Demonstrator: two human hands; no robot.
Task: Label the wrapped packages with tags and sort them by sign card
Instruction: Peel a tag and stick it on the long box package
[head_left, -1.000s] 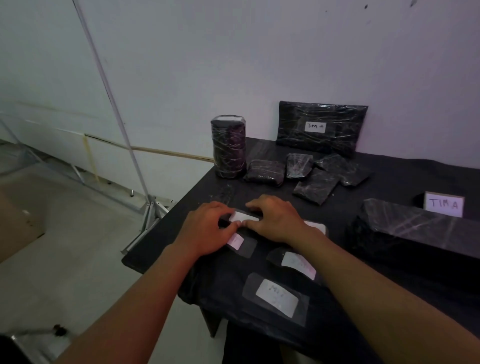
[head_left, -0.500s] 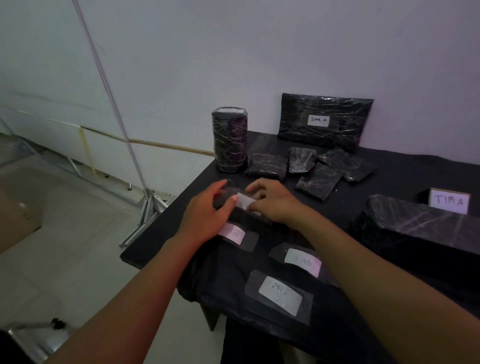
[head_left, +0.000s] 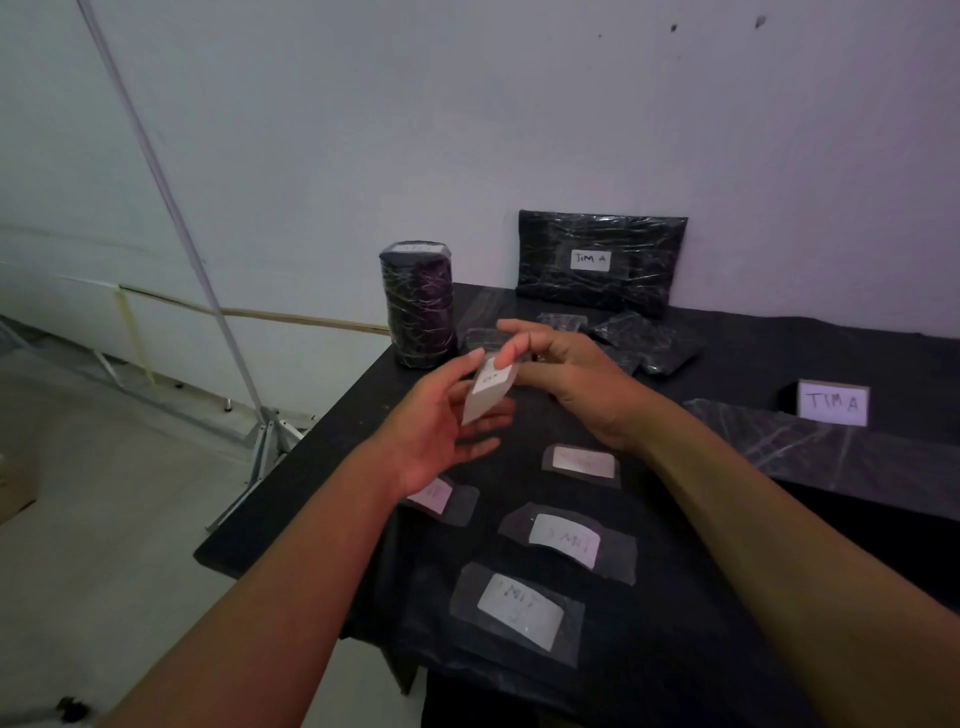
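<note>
Both hands hold one white paper tag (head_left: 488, 395) lifted above the black table (head_left: 332, 447). My left hand (head_left: 441, 431) supports it from below; my right hand (head_left: 566, 374) pinches its top edge. Three or more taped tags lie flat near me: one (head_left: 584, 462) in the middle, one (head_left: 563, 540) closer, one (head_left: 519, 610) closest, and one (head_left: 436, 493) partly under my left wrist. Small black wrapped packages (head_left: 644, 338) lie behind my hands, partly hidden. A flat wrapped package (head_left: 597, 260) tagged "TIM A" leans on the wall. A "TIM A" sign card (head_left: 834, 402) stands at right.
A tall wrapped cylinder (head_left: 418, 304) stands at the table's back left corner. A long flat wrapped package (head_left: 831, 452) lies at right before the sign card. The table's left edge drops to the floor, where a metal stand (head_left: 265, 431) rests.
Both hands rose from the table surface, lifting the white tag off it and tilting it up; the camera view shifted slightly upward.
</note>
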